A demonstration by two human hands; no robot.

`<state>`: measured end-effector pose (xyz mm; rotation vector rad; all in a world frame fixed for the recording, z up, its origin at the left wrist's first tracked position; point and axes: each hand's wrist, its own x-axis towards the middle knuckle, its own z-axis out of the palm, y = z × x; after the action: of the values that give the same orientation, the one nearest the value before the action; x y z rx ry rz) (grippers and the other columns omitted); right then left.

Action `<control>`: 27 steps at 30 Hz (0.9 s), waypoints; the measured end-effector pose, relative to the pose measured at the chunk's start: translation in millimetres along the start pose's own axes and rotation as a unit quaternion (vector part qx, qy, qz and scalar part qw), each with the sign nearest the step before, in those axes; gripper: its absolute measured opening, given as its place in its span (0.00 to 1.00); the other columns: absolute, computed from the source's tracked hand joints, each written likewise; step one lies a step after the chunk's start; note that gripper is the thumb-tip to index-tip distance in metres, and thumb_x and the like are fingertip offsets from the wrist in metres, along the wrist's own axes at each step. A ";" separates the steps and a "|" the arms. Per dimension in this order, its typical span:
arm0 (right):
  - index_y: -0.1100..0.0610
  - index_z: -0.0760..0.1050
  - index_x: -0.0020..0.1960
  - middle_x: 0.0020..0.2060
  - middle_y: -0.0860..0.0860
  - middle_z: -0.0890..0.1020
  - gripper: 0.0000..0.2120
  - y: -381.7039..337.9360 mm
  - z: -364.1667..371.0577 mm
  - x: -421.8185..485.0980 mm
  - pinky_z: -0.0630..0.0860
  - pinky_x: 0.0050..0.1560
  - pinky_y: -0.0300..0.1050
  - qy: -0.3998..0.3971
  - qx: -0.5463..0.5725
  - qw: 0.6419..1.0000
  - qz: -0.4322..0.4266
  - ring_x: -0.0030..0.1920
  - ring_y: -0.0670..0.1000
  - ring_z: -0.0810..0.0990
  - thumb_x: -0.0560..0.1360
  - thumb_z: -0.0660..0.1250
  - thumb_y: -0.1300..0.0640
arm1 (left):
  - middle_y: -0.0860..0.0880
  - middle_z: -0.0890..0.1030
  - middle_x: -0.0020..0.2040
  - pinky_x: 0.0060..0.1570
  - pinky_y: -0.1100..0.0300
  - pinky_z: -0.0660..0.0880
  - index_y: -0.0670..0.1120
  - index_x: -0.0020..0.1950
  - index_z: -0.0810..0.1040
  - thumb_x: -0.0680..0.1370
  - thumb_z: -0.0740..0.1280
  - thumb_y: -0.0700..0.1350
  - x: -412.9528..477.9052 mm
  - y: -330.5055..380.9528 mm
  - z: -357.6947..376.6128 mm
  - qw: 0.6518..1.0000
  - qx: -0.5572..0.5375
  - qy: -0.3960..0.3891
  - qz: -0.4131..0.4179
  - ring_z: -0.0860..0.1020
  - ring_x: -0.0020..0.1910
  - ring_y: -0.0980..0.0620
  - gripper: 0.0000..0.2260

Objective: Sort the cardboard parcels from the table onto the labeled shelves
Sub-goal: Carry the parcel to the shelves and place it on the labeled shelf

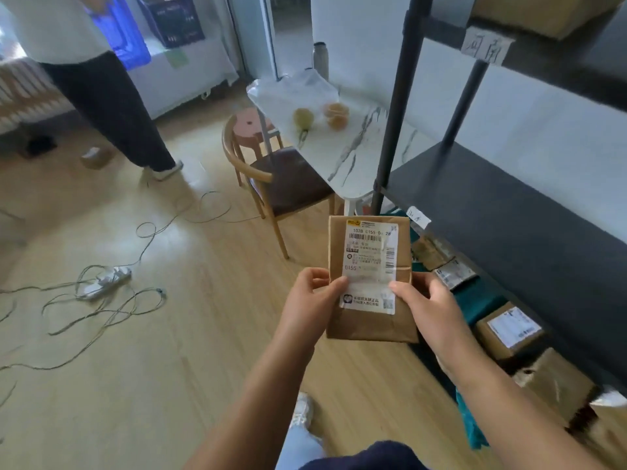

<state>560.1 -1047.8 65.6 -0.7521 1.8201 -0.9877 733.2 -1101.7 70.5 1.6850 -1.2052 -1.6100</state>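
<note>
A flat brown cardboard parcel with a white shipping label (371, 279) is being held upright in front of the body, its long axis running up and away from the person, the label being turned toward the camera. It is being gripped at both lower edges: the left hand (314, 293) is being closed on the left side with the thumb pressed on the label, and the right hand (422, 300) is being closed on the right side likewise.

The dark grey metal shelf unit (509, 212) is standing just to the right, so the right hand is judged the nearer one for the placing. Small white paper tags (418, 217) are being shown on the shelf edges; their writing is too blurred to be read. On the lowest level, more brown boxes (509, 329) are lying on a teal cloth.

Beyond the parcel, a wooden chair with a dark seat (274, 184) and a white marble-patterned table (353, 144) are standing against the shelf post. Loose cables (101, 293) are lying on the floor to the left, and another person's dark trousers (112, 106) are being seen farther off.
</note>
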 end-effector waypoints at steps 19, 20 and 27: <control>0.46 0.71 0.66 0.58 0.46 0.80 0.22 -21.7 2.8 78.8 0.71 0.42 0.36 0.176 0.038 0.982 0.064 0.53 0.44 0.79 0.75 0.69 0.41 | 0.50 0.87 0.48 0.54 0.48 0.82 0.49 0.62 0.80 0.79 0.68 0.52 138.7 88.0 58.4 0.979 0.122 -0.160 0.041 0.86 0.48 0.51 0.13; 0.47 0.71 0.68 0.60 0.46 0.80 0.24 -22.8 1.0 82.3 0.72 0.43 0.37 0.183 0.040 0.980 0.065 0.56 0.46 0.79 0.75 0.69 0.41 | 0.50 0.87 0.48 0.54 0.49 0.82 0.49 0.60 0.81 0.79 0.68 0.52 143.5 90.7 61.6 0.978 0.124 -0.162 0.046 0.85 0.48 0.52 0.12; 0.43 0.65 0.71 0.60 0.44 0.74 0.26 -35.9 -5.0 101.2 0.68 0.44 0.33 0.190 0.035 0.979 0.064 0.56 0.44 0.71 0.76 0.68 0.43 | 0.49 0.85 0.51 0.53 0.51 0.82 0.49 0.61 0.79 0.78 0.69 0.54 173.1 106.1 81.6 0.975 0.133 -0.168 0.053 0.84 0.50 0.51 0.14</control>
<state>517.7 -1146.0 55.2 -0.4150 2.1155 -1.1630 611.3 -1283.1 58.5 1.5042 -1.7153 -1.7791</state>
